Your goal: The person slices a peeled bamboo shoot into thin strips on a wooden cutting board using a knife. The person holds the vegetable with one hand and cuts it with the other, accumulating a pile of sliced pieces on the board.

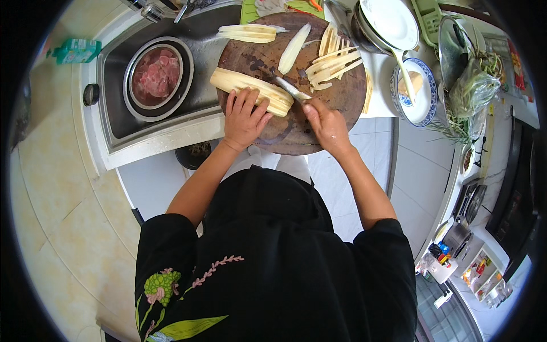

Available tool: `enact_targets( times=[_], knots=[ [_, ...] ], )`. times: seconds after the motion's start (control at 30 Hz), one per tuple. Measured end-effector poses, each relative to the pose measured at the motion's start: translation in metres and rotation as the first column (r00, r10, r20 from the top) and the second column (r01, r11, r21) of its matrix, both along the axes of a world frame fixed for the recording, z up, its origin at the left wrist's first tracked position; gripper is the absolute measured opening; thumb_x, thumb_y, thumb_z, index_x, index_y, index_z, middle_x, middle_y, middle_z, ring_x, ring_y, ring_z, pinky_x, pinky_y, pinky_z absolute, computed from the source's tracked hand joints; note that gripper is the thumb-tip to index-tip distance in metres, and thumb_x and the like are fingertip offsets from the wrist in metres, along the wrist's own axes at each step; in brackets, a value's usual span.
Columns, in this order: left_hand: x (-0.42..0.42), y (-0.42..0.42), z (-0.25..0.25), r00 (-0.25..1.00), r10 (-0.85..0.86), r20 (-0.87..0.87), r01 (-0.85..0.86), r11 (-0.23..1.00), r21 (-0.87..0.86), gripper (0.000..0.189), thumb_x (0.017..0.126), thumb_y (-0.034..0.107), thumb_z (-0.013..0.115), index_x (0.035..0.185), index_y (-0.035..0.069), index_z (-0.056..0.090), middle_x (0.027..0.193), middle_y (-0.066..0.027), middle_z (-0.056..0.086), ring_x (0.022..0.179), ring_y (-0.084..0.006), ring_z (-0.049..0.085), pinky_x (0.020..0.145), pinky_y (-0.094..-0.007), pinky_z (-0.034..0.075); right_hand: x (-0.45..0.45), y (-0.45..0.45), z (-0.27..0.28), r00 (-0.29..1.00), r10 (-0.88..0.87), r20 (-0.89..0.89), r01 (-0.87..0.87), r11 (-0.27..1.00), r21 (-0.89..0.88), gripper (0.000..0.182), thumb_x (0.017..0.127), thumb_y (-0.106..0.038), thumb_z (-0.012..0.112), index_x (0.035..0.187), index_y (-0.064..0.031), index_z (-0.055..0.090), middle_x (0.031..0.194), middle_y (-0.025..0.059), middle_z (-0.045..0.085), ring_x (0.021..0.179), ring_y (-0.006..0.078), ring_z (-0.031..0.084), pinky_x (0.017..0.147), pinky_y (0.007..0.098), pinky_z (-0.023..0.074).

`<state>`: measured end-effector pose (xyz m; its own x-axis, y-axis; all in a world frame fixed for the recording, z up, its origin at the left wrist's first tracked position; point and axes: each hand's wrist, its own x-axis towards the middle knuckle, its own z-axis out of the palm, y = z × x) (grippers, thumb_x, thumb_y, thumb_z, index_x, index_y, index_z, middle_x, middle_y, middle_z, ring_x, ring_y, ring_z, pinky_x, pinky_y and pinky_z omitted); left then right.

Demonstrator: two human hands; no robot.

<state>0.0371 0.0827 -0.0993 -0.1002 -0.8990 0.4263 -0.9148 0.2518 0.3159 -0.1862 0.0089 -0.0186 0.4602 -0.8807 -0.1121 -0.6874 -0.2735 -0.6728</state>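
My left hand (245,119) lies over a long, pale yellow piece of what looks like bamboo shoot (256,92), fingers spread across its near side, holding it against the round wooden chopping board (290,137). In my right hand (329,128) is a knife (292,88). Its blade points up and left, close beside the right end of the shoot; the handle is hidden in my fist. Farther back on the board lie a slender pale piece (295,49), another split piece (248,33) at the left rim, and a pile of cut strips (333,66) at the right.
Left of the board, a metal bowl (186,57) with raw meat (157,76) sits in the steel sink (205,85). Stacked dishes (391,21), a blue-patterned bowl (429,107) with a pale spoon (404,70), and bagged greens (474,89) stand to the right.
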Motion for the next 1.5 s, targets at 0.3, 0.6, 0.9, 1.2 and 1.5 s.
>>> enact_targets(
  times=[0.3, 0.6, 0.9, 1.2, 1.5],
  knots=[
    [0.002, -0.004, -0.003, 0.999, -0.042, 0.018, 0.041, 0.996, 0.083, 0.031, 0.085, 0.035, 0.068, 0.105, 0.012, 0.068, 0.126, -0.0106, 0.057, 0.131, -0.0341, 0.043, 0.113, -0.0557, 0.026, -0.003, 0.010, 0.016, 0.948, 0.189, -0.256, -0.254, 0.935, -0.250, 0.042, 0.095, -0.046, 0.058, 0.111, -0.0084, 0.064, 0.073, 0.0158, 0.067, 0.058, 0.0345, 0.066, 0.049, 0.0429, 0.0525],
    [0.003, -0.006, -0.002, 0.998, -0.050, -0.038, 0.052, 0.997, 0.055, 0.028, 0.084, 0.035, 0.069, 0.101, 0.012, 0.069, 0.117, -0.0102, 0.058, 0.126, -0.0346, 0.046, 0.111, -0.0571, 0.027, 0.013, 0.003, 0.017, 0.937, 0.215, -0.277, -0.274, 0.942, -0.194, 0.040, 0.095, -0.046, 0.056, 0.104, -0.0077, 0.063, 0.064, 0.0149, 0.064, 0.055, 0.0353, 0.065, 0.048, 0.0438, 0.0523],
    [0.003, -0.006, 0.001, 0.997, -0.061, -0.042, 0.062, 0.997, 0.036, 0.033, 0.083, 0.035, 0.069, 0.107, 0.013, 0.066, 0.115, -0.0102, 0.057, 0.122, -0.0337, 0.047, 0.110, -0.0566, 0.029, 0.049, -0.013, -0.009, 0.946, 0.199, -0.257, -0.244, 0.957, -0.157, 0.035, 0.098, -0.042, 0.054, 0.107, -0.0096, 0.064, 0.065, 0.0187, 0.064, 0.062, 0.0387, 0.065, 0.055, 0.0482, 0.0521],
    [0.016, -0.002, 0.006, 0.962, -0.245, -0.122, 0.249, 0.968, 0.017, 0.043, 0.078, 0.035, 0.072, 0.113, 0.012, 0.064, 0.126, -0.0131, 0.055, 0.125, -0.0337, 0.048, 0.112, -0.0565, 0.029, 0.037, -0.012, -0.008, 0.995, -0.048, 0.084, 0.047, 0.999, 0.013, 0.036, 0.100, -0.042, 0.051, 0.100, -0.0085, 0.064, 0.072, 0.0236, 0.065, 0.070, 0.0440, 0.065, 0.063, 0.0529, 0.0506],
    [0.013, -0.002, 0.001, 0.962, -0.200, -0.183, 0.206, 0.978, 0.015, 0.059, 0.072, 0.037, 0.075, 0.119, 0.003, 0.061, 0.129, -0.0211, 0.050, 0.126, -0.0417, 0.044, 0.114, -0.0570, 0.029, 0.033, 0.049, 0.013, 0.980, 0.043, -0.196, -0.062, 0.994, -0.092, 0.039, 0.098, -0.044, 0.053, 0.111, -0.0070, 0.059, 0.069, 0.0193, 0.067, 0.061, 0.0381, 0.067, 0.052, 0.0471, 0.0521]
  ],
)
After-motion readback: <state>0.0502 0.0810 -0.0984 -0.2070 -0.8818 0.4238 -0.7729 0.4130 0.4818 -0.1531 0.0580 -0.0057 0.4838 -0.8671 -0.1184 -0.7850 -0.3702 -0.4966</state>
